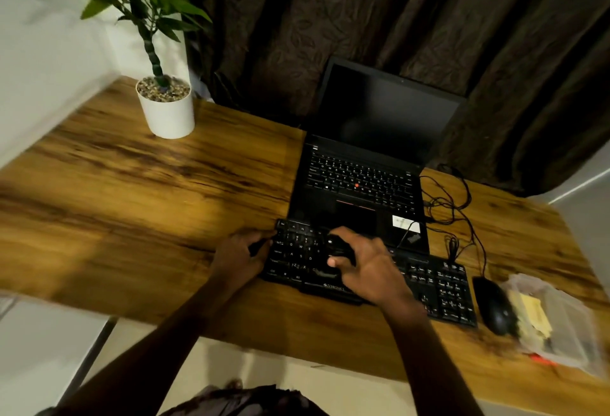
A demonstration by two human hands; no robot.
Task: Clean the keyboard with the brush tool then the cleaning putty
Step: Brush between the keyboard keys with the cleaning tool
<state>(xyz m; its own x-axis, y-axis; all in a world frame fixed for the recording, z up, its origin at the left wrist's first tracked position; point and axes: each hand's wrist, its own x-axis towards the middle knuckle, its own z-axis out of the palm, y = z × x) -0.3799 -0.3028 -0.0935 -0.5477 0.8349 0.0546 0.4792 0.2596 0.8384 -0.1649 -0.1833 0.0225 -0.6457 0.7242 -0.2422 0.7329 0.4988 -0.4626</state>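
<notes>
A black external keyboard [439, 287] lies on the wooden desk in front of the laptop. My left hand [239, 252] grips the keyboard's left end. My right hand [366, 264] is over the middle keys, its fingers curled round a small black brush tool [336, 249] that touches the keys. The brush's tip is blurred and partly hidden by my fingers. A clear plastic bag [554, 320] with yellow contents lies at the right end of the desk; whether it holds the putty I cannot tell.
An open black laptop [366, 168] stands behind the keyboard, screen dark. A black mouse [495, 306] sits right of the keyboard, with tangled cables [452, 204] behind it. A white plant pot [166, 108] stands at the desk's far left. A dark curtain hangs behind.
</notes>
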